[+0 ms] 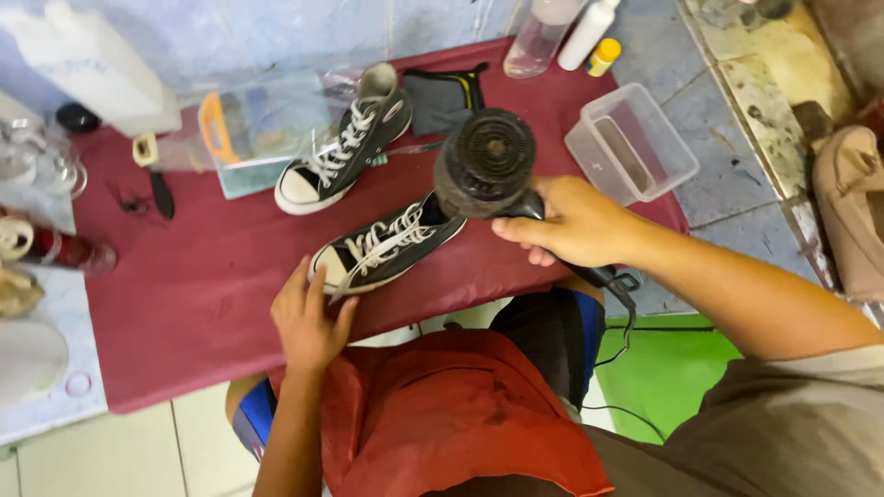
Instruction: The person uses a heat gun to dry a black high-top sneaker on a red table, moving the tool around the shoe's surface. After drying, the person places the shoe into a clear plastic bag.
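Note:
My right hand (575,224) grips the handle of a black hair dryer (485,163), whose round rear grille faces the camera. The dryer hangs over the heel end of a black high-top sneaker with white laces (387,247) lying on a dark red cloth (193,285). My left hand (308,320) rests at the white toe cap of that sneaker, thumb and fingers touching it. A second matching sneaker (345,143) stands farther back on the cloth. The dryer's black cord (624,322) runs down past my knee.
A clear plastic tub (633,143) sits at the cloth's right edge; a clear lidded box (253,129) and dark folded cloth (442,97) lie behind the shoes. Bottles (562,32) stand at the back. A brush (152,170) and a spray can (64,248) lie left.

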